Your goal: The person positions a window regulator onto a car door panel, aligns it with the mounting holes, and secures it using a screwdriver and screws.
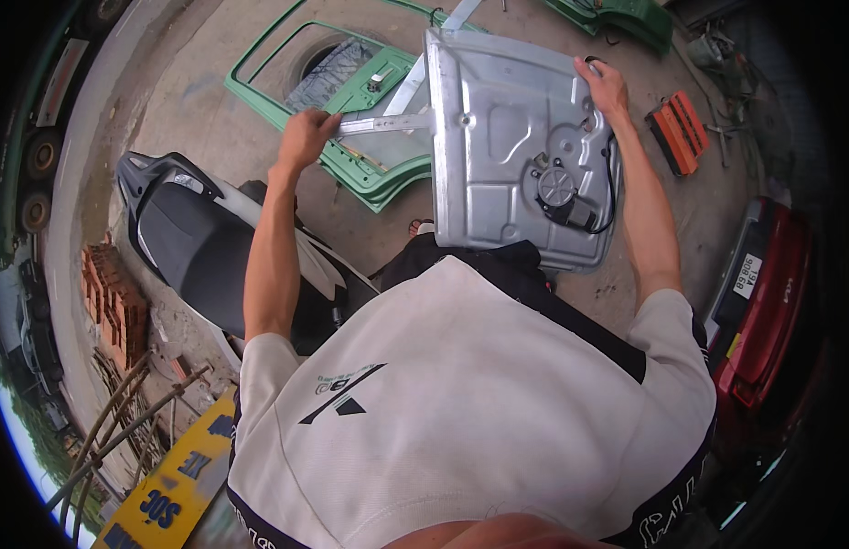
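Observation:
My right hand (605, 87) grips the upper right edge of a silver sheet-metal door panel (498, 101), which stands tilted in front of my body. A round black-and-silver window motor (558, 188) with a black cable is fixed to the panel's lower right. At the panel's left side, my left hand (306, 139) is closed on the end of a flat metal arm (381, 125) that reaches behind the panel. Another flat metal strip (408, 89) slants up behind it. Beyond lies a green vehicle door (385, 176), partly hidden by the panel.
A dark motorbike seat (191, 233) is close on my left, with stacked bricks (113, 306) and a yellow sign (182, 480) further out. An orange-red box (676, 135) and a red car (774, 302) stand to the right. Another green body part (621, 23) lies at the far side.

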{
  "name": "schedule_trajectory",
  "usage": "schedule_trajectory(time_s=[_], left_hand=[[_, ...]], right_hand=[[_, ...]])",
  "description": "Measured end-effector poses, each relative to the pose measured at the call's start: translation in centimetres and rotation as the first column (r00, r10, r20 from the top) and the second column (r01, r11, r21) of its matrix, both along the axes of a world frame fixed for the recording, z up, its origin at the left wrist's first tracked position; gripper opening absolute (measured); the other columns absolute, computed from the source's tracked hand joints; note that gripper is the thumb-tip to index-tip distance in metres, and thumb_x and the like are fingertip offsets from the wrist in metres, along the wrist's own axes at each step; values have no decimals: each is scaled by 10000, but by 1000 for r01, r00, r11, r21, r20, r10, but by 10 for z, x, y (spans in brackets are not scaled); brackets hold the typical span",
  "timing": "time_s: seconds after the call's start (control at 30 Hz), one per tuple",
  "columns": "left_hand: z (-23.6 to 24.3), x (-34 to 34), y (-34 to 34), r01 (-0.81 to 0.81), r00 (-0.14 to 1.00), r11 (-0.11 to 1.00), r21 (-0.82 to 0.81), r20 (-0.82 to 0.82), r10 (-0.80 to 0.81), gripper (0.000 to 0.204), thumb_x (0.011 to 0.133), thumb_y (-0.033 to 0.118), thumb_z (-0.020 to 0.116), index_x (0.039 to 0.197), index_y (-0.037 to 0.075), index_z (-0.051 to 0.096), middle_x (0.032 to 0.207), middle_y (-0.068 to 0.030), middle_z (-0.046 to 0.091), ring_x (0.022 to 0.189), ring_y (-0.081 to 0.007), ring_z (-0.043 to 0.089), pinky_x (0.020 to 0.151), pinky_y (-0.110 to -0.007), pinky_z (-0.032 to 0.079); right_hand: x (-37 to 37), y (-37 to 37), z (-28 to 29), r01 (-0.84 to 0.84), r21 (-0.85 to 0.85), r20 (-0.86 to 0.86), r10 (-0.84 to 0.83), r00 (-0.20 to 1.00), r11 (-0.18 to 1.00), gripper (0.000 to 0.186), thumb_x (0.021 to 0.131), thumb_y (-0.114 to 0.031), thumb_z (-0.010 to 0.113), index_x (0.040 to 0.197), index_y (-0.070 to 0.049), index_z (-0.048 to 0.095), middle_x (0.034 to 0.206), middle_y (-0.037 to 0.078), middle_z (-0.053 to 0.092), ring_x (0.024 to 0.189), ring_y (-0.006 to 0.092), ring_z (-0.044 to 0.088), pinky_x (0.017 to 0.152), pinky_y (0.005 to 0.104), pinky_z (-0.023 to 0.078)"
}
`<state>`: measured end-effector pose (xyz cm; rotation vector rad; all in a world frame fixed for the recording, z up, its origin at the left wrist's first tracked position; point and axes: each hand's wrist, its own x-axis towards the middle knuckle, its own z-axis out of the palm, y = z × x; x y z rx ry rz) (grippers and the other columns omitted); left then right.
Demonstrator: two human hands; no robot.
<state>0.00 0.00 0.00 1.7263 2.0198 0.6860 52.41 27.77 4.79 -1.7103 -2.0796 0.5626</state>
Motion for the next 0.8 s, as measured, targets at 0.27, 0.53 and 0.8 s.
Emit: schedule_trajectory(time_s=[0.27, 0.53, 0.8], left_hand=[[44, 11, -5, 0, 1000, 958, -287, 9, 3, 374, 950, 351, 668, 942, -9, 768, 787, -224, 678, 768, -384, 672, 739, -459, 507], [66, 126, -40, -75, 958, 969, -233, 253, 135, 540, 1009, 457, 617, 837, -53, 663, 662, -184, 565, 651, -231, 554, 635, -415, 439], [-13, 210, -65, 66, 108, 788, -613, 789, 605, 556, 1078, 490, 466, 1265, -18, 594, 1150, -137, 673, 897, -202, 699, 788, -356, 580]], right_hand=[[-3, -11, 21, 0, 29, 15, -1, 1000, 1000, 801, 821, -705, 680, 1151, 24, 725, 1069, 279, 727, 1032, 412, 697, 911, 450, 515], [-4, -8, 3, 12, -59, 52, -9, 999, 998, 791, 827, -711, 673, 1147, 10, 731, 1072, 278, 727, 1043, 417, 693, 926, 442, 510], [4, 27, -50, 35, -132, 123, -19, 992, 991, 926, 833, -738, 644, 1319, 51, 643, 1290, 287, 658, 1244, 402, 622, 1072, 416, 461]])
